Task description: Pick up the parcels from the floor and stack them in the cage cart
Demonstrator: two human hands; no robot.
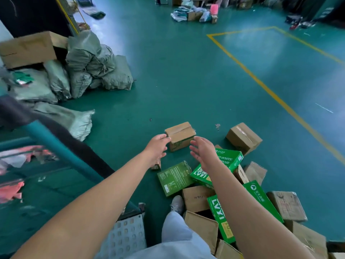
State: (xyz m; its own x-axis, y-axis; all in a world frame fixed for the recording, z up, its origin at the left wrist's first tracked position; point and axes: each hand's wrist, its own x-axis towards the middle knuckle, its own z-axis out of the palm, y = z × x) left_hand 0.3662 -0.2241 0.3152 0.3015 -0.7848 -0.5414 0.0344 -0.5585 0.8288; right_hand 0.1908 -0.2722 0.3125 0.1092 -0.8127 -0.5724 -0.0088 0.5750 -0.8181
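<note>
Head view: left hand and right hand, fingers loose, flank small cardboard box; bare floor beyond.

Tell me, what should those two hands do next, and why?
Probably close in on the small brown box from both sides and lift it. The left hand and right hand are open, flanking it, neither gripping yet, and it sits alone on the green floor, apart from the pile.

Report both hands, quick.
Left hand: open, empty, beside the small cardboard box.
Right hand: open, empty, at that box's other side.
</note>
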